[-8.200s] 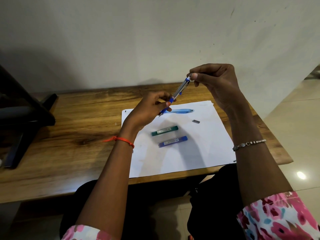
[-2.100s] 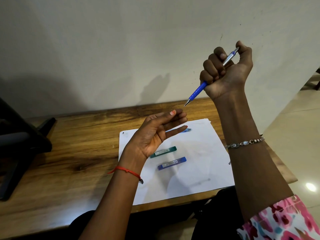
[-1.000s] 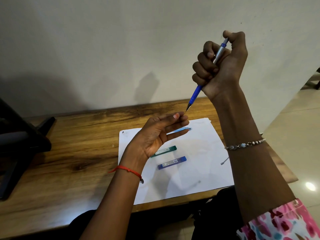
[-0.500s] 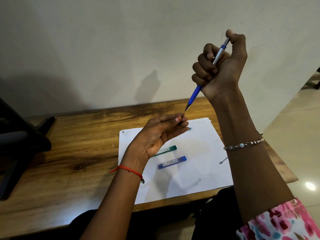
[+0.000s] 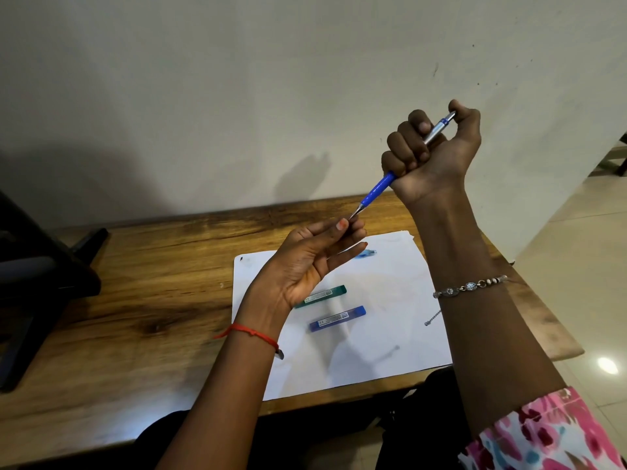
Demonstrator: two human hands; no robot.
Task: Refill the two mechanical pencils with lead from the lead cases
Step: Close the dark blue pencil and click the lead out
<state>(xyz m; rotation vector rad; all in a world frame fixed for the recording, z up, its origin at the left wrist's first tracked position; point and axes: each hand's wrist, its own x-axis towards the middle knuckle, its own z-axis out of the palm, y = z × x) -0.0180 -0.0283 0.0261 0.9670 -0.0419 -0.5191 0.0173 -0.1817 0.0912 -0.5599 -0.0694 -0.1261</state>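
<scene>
Against a pale wall (image 5: 237, 96) stands a wooden table (image 5: 135, 300) bearing a white sheet (image 5: 390, 340), with tiled floor (image 5: 576, 266) at 3 o'clock. Above the sheet, the right hand (image 5: 434, 154) fists round the blue mechanical pencil (image 5: 376, 189), thumb on its cap. The tip slants toward 7 o'clock into the left hand (image 5: 305, 266), whose thumb and forefinger pinch it. A green lead case (image 5: 322, 296) and a blue lead case (image 5: 337, 318) lie on the sheet at 6 o'clock of those fingers.
</scene>
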